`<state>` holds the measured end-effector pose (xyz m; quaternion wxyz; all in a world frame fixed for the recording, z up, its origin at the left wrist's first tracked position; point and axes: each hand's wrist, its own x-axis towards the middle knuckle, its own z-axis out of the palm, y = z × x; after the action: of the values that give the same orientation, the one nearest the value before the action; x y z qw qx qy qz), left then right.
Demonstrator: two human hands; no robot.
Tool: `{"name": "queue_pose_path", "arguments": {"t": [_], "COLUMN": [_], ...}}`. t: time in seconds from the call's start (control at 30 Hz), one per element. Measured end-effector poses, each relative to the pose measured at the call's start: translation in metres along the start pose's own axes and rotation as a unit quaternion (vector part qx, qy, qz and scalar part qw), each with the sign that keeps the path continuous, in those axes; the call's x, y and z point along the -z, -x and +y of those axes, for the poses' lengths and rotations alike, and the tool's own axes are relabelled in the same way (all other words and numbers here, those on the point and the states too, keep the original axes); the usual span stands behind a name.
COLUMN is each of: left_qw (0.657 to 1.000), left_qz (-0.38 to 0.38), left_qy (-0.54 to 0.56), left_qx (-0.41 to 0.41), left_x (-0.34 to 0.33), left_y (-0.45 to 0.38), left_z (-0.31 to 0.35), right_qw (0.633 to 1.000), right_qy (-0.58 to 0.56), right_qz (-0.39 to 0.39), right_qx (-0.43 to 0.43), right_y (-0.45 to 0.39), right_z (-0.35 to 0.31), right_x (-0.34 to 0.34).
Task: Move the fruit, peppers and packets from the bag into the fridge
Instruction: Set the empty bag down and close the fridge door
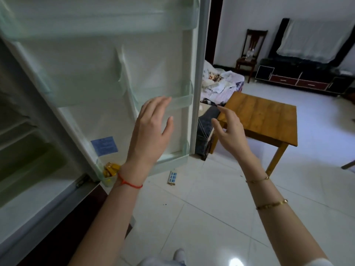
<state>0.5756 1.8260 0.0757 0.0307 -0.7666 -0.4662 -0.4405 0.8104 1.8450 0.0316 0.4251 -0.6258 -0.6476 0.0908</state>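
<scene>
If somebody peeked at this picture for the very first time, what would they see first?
Probably the two bare hands, both open and holding nothing: the left hand raised in front of the open fridge door, and the right hand beside it, past the door's edge. Next, the wooden table standing on the white tiled floor to the right.

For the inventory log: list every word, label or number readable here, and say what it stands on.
Nothing here can be read.
Blue sticker on the fridge door: printed lines, too blurred.
Small box on the floor: blue squares, no legible text.
Yellow packets in the bottom door shelf: markings too small.
</scene>
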Motion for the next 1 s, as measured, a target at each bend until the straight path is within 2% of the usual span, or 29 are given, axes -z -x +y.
{"name": "queue_pose_path", "arguments": {"t": [0.2,0.4,0.63,0.87,1.0], "left_qw": [1.000,0.997,0.992,0.984,0.985], "left_qz": [-0.013,-0.043,-0.067,-0.037,-0.006], "left_qy": [-0.021,-0.059,-0.085,-0.123,-0.129], "left_qx": [-0.019,0.021,0.062,0.120,0.116], "left_x": [-0.043,-0.072,-0.088,-0.099,-0.110], "left_y": [-0.054,-0.064,-0.063,-0.055,-0.046], "left_z": [-0.005,-0.013,-0.004,0.022,0.055], "right_qw": [0.998,0.990,0.976,0.962,0.956], "right_qy": [-0.049,-0.120,-0.192,-0.246,-0.265], "right_qz": [0.005,-0.049,-0.089,-0.105,-0.124], "right_qx": [-0.029,-0.061,-0.057,-0.049,-0.034], "right_y": [-0.100,-0.154,-0.171,-0.166,-0.149], "right_z": [0.018,0.028,0.037,0.046,0.052], "right_x": [-0.023,-0.050,-0.064,-0.051,-0.038]}}
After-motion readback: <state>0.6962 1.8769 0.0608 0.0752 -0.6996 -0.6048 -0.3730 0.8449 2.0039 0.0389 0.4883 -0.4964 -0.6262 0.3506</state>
